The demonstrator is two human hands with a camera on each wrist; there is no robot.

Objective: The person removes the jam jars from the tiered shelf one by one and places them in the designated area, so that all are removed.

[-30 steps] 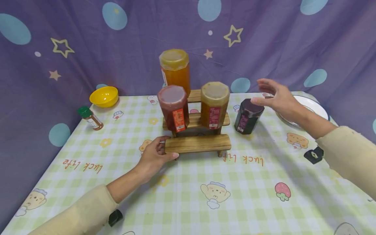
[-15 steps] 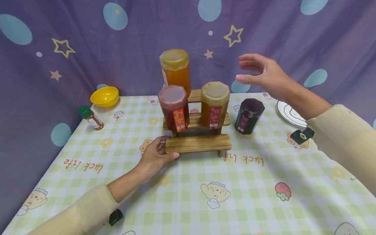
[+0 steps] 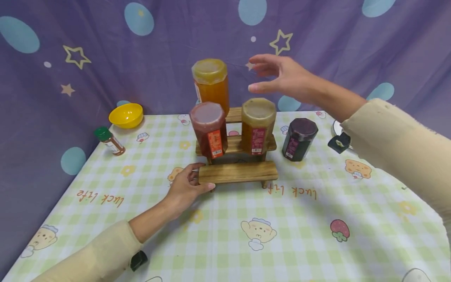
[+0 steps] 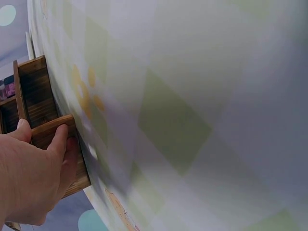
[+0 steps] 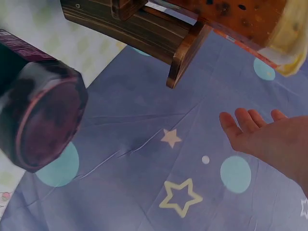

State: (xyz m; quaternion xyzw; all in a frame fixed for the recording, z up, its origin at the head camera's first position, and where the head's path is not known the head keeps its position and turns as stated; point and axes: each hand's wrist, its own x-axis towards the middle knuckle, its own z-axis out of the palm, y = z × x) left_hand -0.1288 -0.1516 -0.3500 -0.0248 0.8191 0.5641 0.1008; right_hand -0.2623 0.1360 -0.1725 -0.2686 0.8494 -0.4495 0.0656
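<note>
My left hand (image 3: 184,186) grips the left end of the lowest step of a three-tier wooden stand (image 3: 237,172), thumb at the front edge. In the left wrist view the fingers and thumb hold the stand's side board (image 4: 48,132). A tall orange jar with a yellow lid (image 3: 210,88) is on the top step. On the middle step are a red jar (image 3: 208,129) and an amber jar (image 3: 258,125). My right hand (image 3: 285,78) hovers above and behind the amber jar, fingers apart and holding nothing, to the right of the orange jar. The right wrist view shows its relaxed fingers (image 5: 248,120).
A dark purple jar (image 3: 300,139) stands on the checked tablecloth right of the stand. Behind the right sleeve, a white plate (image 3: 337,128) is mostly hidden. A yellow bowl (image 3: 126,116) and a green-capped spice bottle (image 3: 109,141) are at the left. A purple curtain hangs behind.
My right hand has moved up and left, away from above the dark purple jar to beside the orange jar. The left hand keeps its grip on the stand.
</note>
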